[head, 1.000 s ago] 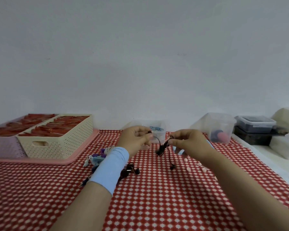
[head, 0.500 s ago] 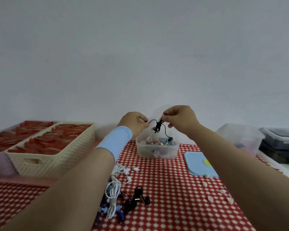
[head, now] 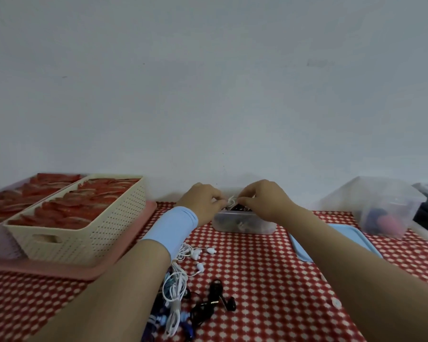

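Observation:
A small clear container [head: 242, 224] of earphones stands at the back of the table near the wall. My left hand [head: 203, 206], with a light blue wrist sleeve, and my right hand [head: 265, 201] meet over its open top. Both pinch the black earphones [head: 240, 208], which lie on top of the contents. A bit of white cable [head: 231, 200] shows between the fingertips. The fingers hide how the cable runs.
Loose earphones lie on the red checked cloth near me: white ones [head: 178, 280], a black set [head: 215, 299]. A cream basket [head: 84, 238] of red packets sits on a pink tray [head: 126, 253] at left. A light blue lid [head: 351, 233] and a clear tub [head: 381, 208] are at right.
Both hands have come down from mid-air to the container's top, bringing the black earphones with them. The camera has tilted so that the near pile shows lower in view.

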Available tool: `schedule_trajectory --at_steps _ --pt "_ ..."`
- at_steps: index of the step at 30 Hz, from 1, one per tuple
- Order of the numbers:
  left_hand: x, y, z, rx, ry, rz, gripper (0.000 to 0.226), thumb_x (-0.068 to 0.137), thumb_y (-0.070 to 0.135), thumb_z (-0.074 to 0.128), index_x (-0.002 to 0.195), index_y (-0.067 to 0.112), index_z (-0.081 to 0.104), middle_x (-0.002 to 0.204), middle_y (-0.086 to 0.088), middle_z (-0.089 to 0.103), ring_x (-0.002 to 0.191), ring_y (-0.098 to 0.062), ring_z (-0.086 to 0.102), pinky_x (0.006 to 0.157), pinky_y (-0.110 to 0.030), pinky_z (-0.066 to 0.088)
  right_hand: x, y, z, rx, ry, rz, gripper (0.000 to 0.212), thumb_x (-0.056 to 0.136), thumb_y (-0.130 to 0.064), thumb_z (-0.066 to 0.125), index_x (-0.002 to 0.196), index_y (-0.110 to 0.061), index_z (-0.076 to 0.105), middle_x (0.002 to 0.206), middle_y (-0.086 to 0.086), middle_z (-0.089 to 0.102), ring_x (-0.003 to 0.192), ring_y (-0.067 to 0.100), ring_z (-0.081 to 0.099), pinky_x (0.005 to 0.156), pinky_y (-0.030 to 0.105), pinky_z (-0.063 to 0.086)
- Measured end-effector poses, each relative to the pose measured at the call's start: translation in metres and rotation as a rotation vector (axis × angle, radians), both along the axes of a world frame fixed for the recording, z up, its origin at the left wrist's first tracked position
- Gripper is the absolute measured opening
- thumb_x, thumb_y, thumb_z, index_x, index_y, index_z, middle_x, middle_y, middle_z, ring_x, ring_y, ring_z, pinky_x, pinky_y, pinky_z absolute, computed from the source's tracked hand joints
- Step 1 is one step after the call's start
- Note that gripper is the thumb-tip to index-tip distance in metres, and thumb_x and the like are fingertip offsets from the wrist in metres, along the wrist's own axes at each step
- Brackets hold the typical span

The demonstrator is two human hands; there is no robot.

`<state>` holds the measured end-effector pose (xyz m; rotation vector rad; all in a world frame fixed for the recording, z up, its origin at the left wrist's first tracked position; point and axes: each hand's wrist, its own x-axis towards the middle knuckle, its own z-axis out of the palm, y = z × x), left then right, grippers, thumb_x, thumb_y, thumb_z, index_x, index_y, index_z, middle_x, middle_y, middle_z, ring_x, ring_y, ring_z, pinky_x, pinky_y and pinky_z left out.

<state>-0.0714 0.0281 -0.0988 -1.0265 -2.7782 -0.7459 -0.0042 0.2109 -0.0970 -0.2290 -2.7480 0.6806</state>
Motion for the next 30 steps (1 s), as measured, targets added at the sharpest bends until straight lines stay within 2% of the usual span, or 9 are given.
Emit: schedule_trajectory --at_steps 4,8,11,14,19,22,24,26,30 --pt "0.010 -0.006 0.005 -0.050 -0.039 -0.037 0.023 0.094 0.038 0.054 0.109 0.039 0.072 0.121 0.002 0.063 0.108 -0.017 0.055 0.097 -0.035 0.045 0.002 -0.007 -0.002 0.239 -0.171 -0.009 0.042 0.100 -0.051 0.048 0.070 -0.029 0.068 0.071 -0.008 0.066 0.072 0.014 0.058 0.068 0.031 0.043" --pt "0.023 -0.019 0.015 -0.029 -0.014 -0.037 0.026 0.097 0.031 0.056 0.120 0.029 0.068 0.124 0.006 0.062 0.111 -0.015 0.058 0.095 -0.028 0.044 0.015 -0.012 0.010 0.338 -0.016 -0.008 0.030 0.101 -0.043 0.050 0.122 -0.033 0.069 0.121 -0.006 0.066 0.110 0.017 0.058 0.095 0.036 0.046" --pt "0.032 -0.035 0.016 -0.024 -0.012 -0.005 0.023 0.095 0.026 0.059 0.117 0.027 0.067 0.117 0.005 0.063 0.105 -0.015 0.061 0.092 -0.027 0.046 0.029 -0.034 0.021 0.242 0.106 0.086 0.024 0.100 -0.030 0.055 0.116 -0.030 0.072 0.120 -0.008 0.067 0.106 0.012 0.058 0.094 0.031 0.047" --pt "0.044 -0.055 0.015 -0.113 -0.048 0.036 0.019 0.094 0.023 0.058 0.111 0.027 0.065 0.114 0.006 0.064 0.101 -0.015 0.060 0.087 -0.025 0.043 0.046 -0.068 0.026 0.088 -0.028 0.259 0.022 0.096 -0.022 0.059 0.107 -0.025 0.078 0.111 -0.007 0.074 0.097 0.008 0.065 0.092 0.030 0.053" --pt "0.067 -0.089 0.014 -0.138 -0.079 0.062 0.014 0.090 0.023 0.060 0.083 0.035 0.056 0.097 0.011 0.064 0.089 -0.013 0.061 0.087 -0.031 0.050 0.065 -0.107 0.021 0.059 -0.292 0.429 0.022 0.086 -0.018 0.064 0.097 -0.027 0.081 0.095 -0.009 0.078 0.089 0.010 0.071 0.086 0.031 0.058" --pt "0.085 -0.100 0.012 -0.119 -0.107 0.017 0.013 0.087 0.025 0.062 0.081 0.035 0.057 0.088 0.013 0.062 0.083 -0.009 0.060 0.081 -0.029 0.051 0.080 -0.113 0.021 0.033 -0.477 0.497 0.019 0.086 -0.027 0.071 0.104 -0.026 0.079 0.105 -0.014 0.075 0.099 0.009 0.068 0.097 0.032 0.052" --pt "0.099 -0.103 0.008 -0.117 -0.095 -0.014 0.010 0.086 0.025 0.062 0.083 0.034 0.060 0.087 0.015 0.062 0.082 -0.007 0.060 0.079 -0.027 0.051 0.090 -0.112 0.019 0.115 -0.605 0.512 0.032 0.081 -0.035 0.079 0.113 -0.032 0.075 0.112 -0.021 0.068 0.106 0.004 0.061 0.101 0.028 0.044" --pt "0.112 -0.102 0.004 -0.103 -0.090 -0.035 0.008 0.085 0.024 0.062 0.085 0.032 0.063 0.089 0.015 0.064 0.082 -0.006 0.060 0.078 -0.026 0.051 0.099 -0.109 0.013 0.201 -0.625 0.487 0.043 0.076 -0.036 0.084 0.117 -0.036 0.072 0.117 -0.021 0.067 0.105 0.004 0.059 0.095 0.025 0.044" --pt "0.130 -0.097 -0.006 -0.117 -0.064 -0.099 0.008 0.085 0.034 0.067 0.091 0.031 0.069 0.099 0.017 0.062 0.094 -0.005 0.056 0.084 -0.025 0.047 0.113 -0.103 0.005 0.246 -0.516 0.415 0.036 0.081 -0.029 0.080 0.117 -0.033 0.073 0.112 -0.013 0.071 0.098 0.008 0.062 0.083 0.022 0.048"
